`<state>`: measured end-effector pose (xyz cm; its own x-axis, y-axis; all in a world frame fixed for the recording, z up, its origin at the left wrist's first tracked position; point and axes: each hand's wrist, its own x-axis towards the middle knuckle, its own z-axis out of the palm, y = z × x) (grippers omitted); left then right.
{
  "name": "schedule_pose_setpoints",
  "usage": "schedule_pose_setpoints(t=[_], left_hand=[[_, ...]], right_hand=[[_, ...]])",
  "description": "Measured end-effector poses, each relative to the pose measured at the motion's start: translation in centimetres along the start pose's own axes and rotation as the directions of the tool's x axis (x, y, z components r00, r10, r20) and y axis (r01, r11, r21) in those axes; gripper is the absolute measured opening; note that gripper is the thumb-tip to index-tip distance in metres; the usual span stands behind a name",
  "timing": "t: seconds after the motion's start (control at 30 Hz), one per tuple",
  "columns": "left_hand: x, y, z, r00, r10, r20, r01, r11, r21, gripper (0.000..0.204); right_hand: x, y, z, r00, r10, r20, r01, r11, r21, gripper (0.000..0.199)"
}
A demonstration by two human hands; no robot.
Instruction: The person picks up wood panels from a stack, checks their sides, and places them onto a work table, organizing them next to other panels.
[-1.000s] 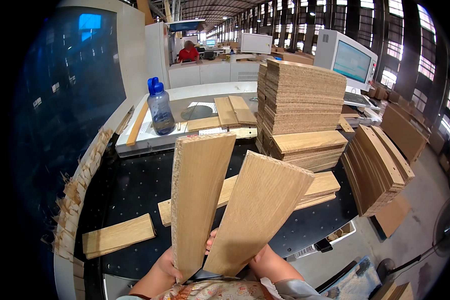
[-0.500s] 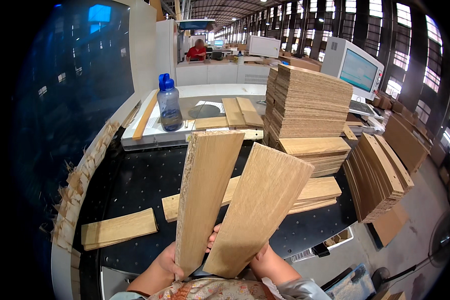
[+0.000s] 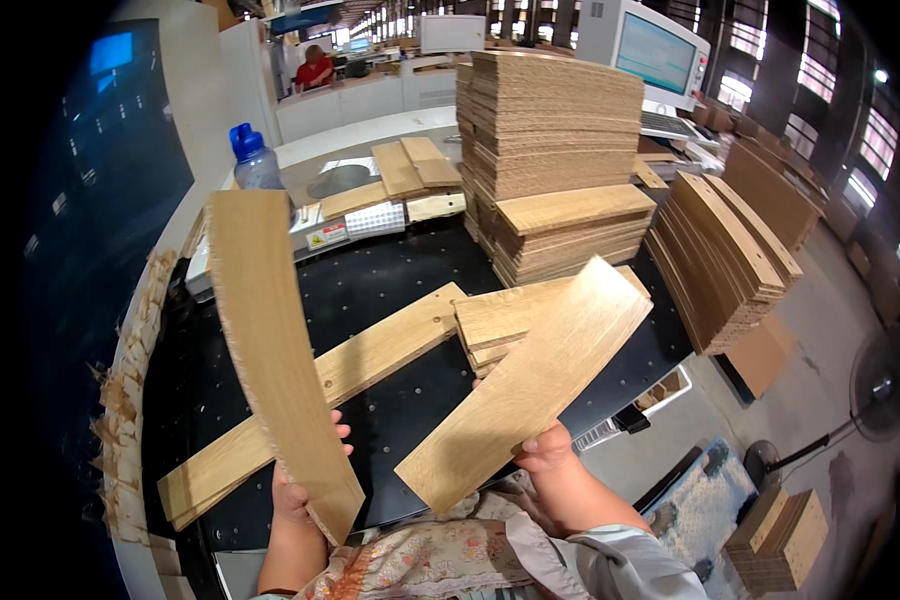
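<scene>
My left hand (image 3: 300, 492) grips a wood-grain board (image 3: 280, 350) near its lower end, fingers round its right edge. The board stands steeply, its top leaning left. In my right hand (image 3: 544, 448) is a second board (image 3: 530, 390), tilted with its far end to the right and held at its right edge. The two boards are apart, above a black table (image 3: 390, 430) dotted with small studs. Beneath and between them, a pale board with holes (image 3: 390, 340) lies diagonally, and another board (image 3: 205, 475) lies at the left. A low stack of boards (image 3: 485, 325) is partly hidden behind the right board.
A tall stack of panels (image 3: 560, 120) stands at the back, with more boards (image 3: 715, 260) at right. A blue-capped bottle (image 3: 255, 160) is partly covered by the left board. Beyond are a monitor (image 3: 660, 55), a fan (image 3: 882, 385) and a person in red (image 3: 314, 70).
The two boards have moved apart, the left one to the left and the right one to the right and lower. The view has shifted to the right.
</scene>
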<state>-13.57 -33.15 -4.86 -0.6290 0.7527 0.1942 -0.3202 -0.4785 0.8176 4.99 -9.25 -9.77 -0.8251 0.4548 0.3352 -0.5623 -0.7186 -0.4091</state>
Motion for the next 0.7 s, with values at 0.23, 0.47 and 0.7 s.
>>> schedule_pose_setpoints(t=[0.23, 0.47, 0.7], left_hand=[[1.5, -1.3, 0.6, 0.994, 0.068, 0.086, -0.062, 0.996, -0.069, 0.107], [2.0, -2.7, -1.0, 0.991, 0.028, 0.13, -0.016, 0.996, -0.091, 0.107], [2.9, -4.1, -3.3, 0.978, 0.086, 0.189, -0.038, 0.969, -0.245, 0.106]], right_hand=[[-5.8, -0.1, -3.6, 0.825, -0.14, -0.548, 0.116, 0.99, -0.079, 0.064], [-4.0, -0.1, -4.2, 0.704, -0.183, -0.686, 0.212, 0.976, -0.043, 0.041], [-6.0, -2.1, -2.5, 0.776, 0.356, -0.52, -0.36, 0.928, 0.098, 0.032]])
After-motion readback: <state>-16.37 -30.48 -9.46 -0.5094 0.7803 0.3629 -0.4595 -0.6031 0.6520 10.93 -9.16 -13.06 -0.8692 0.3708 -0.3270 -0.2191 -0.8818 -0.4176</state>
